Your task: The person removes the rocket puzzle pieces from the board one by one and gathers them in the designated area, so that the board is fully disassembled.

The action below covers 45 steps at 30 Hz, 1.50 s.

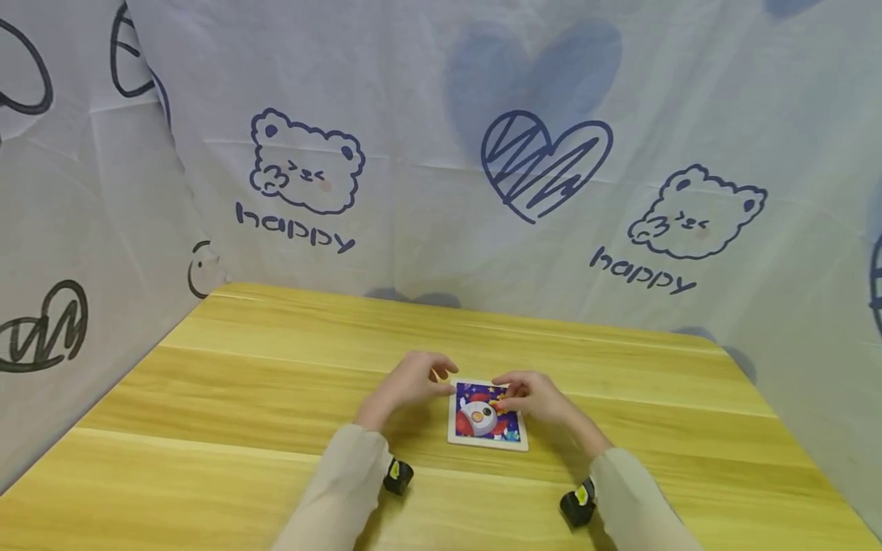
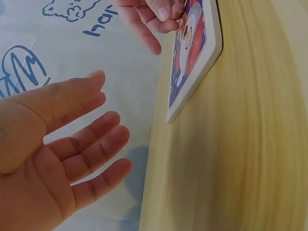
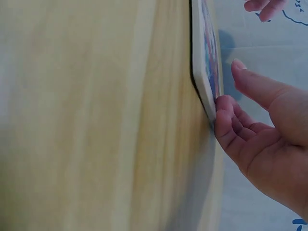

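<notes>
A square board (image 1: pixel 481 417) with a white rim lies flat on the table, its face a colourful cartoon of a white and red rocket-like figure on dark blue. My left hand (image 1: pixel 416 379) hovers beside its upper left corner, fingers spread and holding nothing; in the left wrist view the palm and fingers (image 2: pixel 96 161) are well apart from the board. At the right side, my right hand (image 1: pixel 539 396) has its fingertips right at the board's edge. The right wrist view shows those fingers (image 3: pixel 231 127) bent against the rim, the thumb standing off above the face.
The yellow wood-grain table (image 1: pixel 289 383) extends around the board on all sides. A white cloth (image 1: pixel 413 191) printed with bears, hearts and "happy" hangs behind it and along both sides. Black wrist devices (image 1: pixel 397 476) sit at both sleeve cuffs.
</notes>
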{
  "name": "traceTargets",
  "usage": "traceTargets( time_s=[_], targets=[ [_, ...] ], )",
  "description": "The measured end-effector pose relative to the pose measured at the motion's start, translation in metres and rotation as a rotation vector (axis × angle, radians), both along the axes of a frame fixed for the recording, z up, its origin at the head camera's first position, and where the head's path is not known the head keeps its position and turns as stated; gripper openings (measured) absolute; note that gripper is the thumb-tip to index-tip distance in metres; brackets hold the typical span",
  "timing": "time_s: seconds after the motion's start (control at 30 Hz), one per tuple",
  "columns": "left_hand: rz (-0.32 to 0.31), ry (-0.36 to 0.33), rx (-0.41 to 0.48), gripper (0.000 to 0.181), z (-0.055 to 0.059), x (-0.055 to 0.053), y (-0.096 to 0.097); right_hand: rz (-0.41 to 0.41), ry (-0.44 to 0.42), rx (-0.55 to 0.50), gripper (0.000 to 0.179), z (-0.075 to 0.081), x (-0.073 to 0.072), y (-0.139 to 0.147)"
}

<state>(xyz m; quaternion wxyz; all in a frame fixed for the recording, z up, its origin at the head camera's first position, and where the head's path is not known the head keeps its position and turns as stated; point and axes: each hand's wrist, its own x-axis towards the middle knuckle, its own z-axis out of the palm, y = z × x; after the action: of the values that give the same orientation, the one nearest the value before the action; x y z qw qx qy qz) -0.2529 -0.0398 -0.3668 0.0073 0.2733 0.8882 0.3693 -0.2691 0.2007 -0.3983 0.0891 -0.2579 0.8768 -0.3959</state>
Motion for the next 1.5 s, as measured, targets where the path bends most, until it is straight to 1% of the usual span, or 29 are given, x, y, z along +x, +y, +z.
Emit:
traceTargets(
  time_s=[0.23,0.33,0.57,0.77,0.9,1.1,1.2,1.4,1.5],
  targets=[
    [0.015,-0.066,-0.01,0.029,-0.004,-0.005,0.006,0.003,-0.059,-0.011,0.037,0.001,-0.002,0.002],
    [0.019,-0.085,-0.011,0.03,-0.005,-0.007,0.007,0.005,-0.081,-0.003,0.037,0.001,-0.003,0.002],
    [0.02,-0.132,-0.008,0.033,-0.009,-0.013,0.009,0.035,-0.048,0.028,0.038,-0.001,-0.008,-0.002],
    [0.043,-0.213,0.021,0.036,-0.014,-0.02,0.011,-0.003,-0.057,0.033,0.037,-0.001,-0.007,-0.005],
    [0.053,-0.252,0.041,0.036,-0.018,-0.021,0.011,-0.023,-0.06,0.024,0.036,-0.001,-0.006,-0.007],
    [0.087,-0.312,0.022,0.038,-0.022,-0.021,0.013,-0.026,-0.047,0.027,0.036,-0.002,-0.004,-0.008],
    [0.089,-0.325,0.015,0.04,-0.023,-0.021,0.015,-0.036,-0.048,0.029,0.037,-0.002,-0.004,-0.007],
    [0.088,-0.312,-0.004,0.038,-0.025,-0.023,0.019,-0.046,-0.05,0.03,0.036,-0.003,-0.004,-0.006],
    [0.092,-0.311,-0.009,0.035,-0.025,-0.024,0.021,-0.066,-0.057,0.038,0.036,-0.003,-0.004,-0.005]
  ],
)
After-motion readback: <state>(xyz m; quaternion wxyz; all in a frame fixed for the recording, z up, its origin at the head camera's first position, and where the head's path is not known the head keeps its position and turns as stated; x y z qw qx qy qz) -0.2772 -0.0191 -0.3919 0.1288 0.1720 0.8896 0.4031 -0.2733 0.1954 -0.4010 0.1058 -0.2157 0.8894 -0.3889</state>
